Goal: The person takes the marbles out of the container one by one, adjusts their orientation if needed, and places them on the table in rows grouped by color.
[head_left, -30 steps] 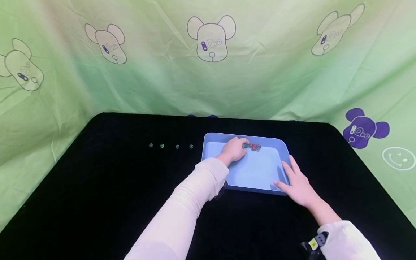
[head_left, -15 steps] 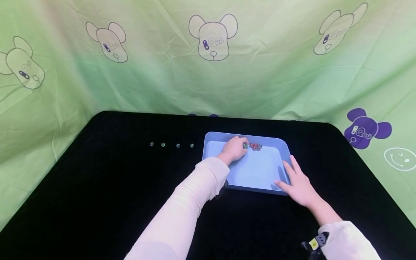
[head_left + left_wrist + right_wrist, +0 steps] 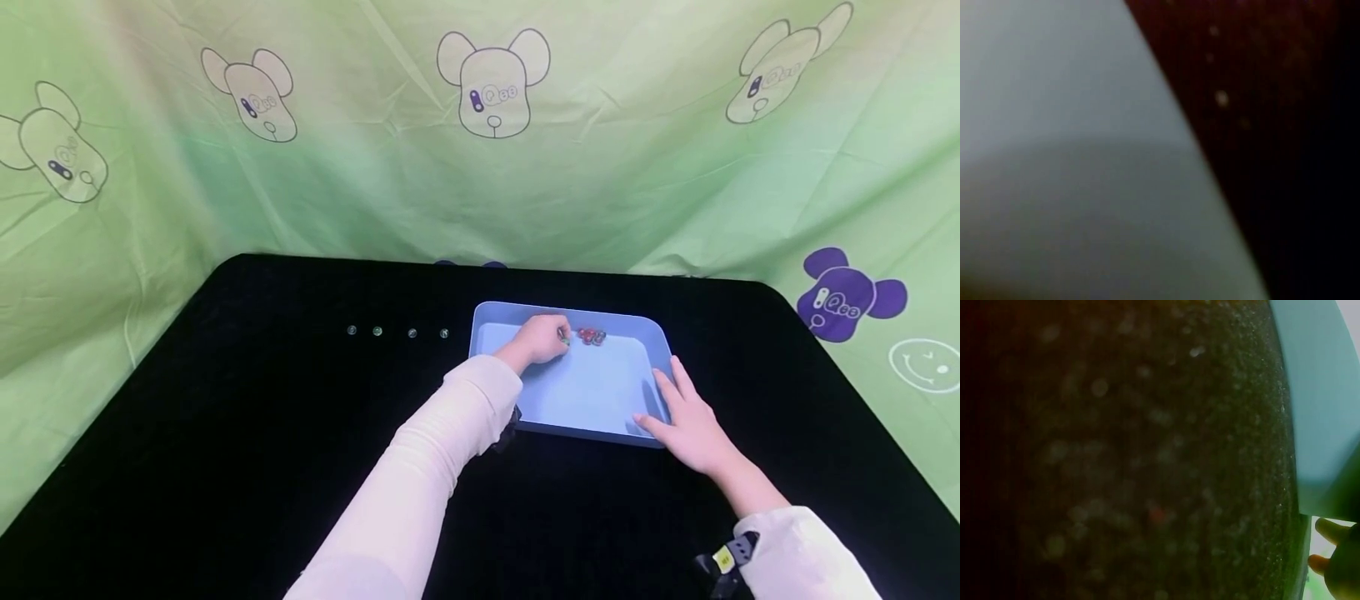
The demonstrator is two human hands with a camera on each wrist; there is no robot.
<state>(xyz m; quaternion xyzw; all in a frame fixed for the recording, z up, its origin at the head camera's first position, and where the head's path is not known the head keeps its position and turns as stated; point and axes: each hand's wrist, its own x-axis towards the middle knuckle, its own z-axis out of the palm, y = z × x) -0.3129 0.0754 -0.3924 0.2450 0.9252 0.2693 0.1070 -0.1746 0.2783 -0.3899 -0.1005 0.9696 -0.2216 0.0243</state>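
Note:
In the head view a shallow blue tray lies on the black table. My left hand reaches into its back part, fingers curled, pinching a small greenish glassy piece at the fingertips; most of it is hidden. Just to the right, a cluster of small red and clear glassy pieces lies by the back wall. My right hand rests spread on the tray's right front corner, fingers on the rim and thumb over the inside. The right wrist view shows two fingertips beside the tray.
Several small round glassy pieces stand spaced in a row on the black table, left of the tray. A green printed curtain hangs behind and at both sides. The left wrist view is blurred.
My left hand has drawn slightly left, and the greenish piece has come away from the red cluster with it. My right hand stays on the tray's corner.

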